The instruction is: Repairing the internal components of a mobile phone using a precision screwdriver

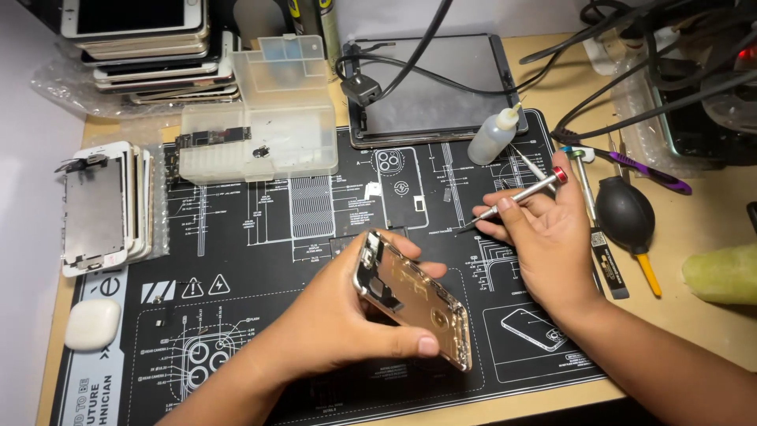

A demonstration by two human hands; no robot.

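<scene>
My left hand (331, 323) grips an opened phone housing (410, 298), gold-edged, tilted up on its side above the black repair mat (260, 260). Its bare inside faces me. My right hand (544, 237) holds a slim silver screwdriver (516, 196) with a red cap, pinched between thumb and fingers. The tip points left and down and hovers just above the mat, a short way right of the housing's top end.
A clear plastic parts box (264, 126) with a circuit board stands at the mat's back left. Stacked phone screens (102, 207) lie left, more phones (150, 47) behind. A tablet (434, 87), squeeze bottle (494, 136), dust blower (625, 213), tweezers and cables crowd the right.
</scene>
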